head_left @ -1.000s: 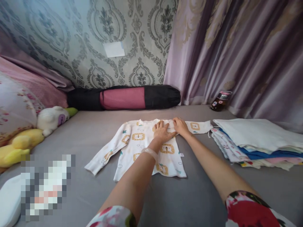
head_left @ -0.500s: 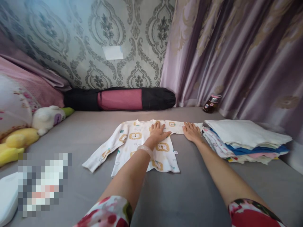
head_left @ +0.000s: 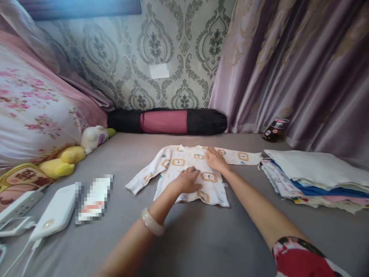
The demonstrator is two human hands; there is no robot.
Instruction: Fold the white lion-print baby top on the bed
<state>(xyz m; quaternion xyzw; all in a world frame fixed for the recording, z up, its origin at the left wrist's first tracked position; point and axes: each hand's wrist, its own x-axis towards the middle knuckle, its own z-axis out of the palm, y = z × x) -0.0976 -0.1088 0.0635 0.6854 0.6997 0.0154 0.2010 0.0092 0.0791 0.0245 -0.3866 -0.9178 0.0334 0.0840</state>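
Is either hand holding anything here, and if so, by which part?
Nothing appears held: the left hand, fingers spread, is over the front of the shirt; the right hand lies on it near one shoulder.

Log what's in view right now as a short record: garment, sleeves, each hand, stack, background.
Garment: white lion-print long-sleeved shirt, spread on gray sheet
Sleeves: one straight out rightward, one slanting toward lower left
Left hand: fingers spread over shirt front; contact unclear
Right hand: on upper shirt near the shoulder
Stack: folded clothes right of shirt, white piece on top
Background: black-and-pink rolled bag along wall; brown bottle by curtain
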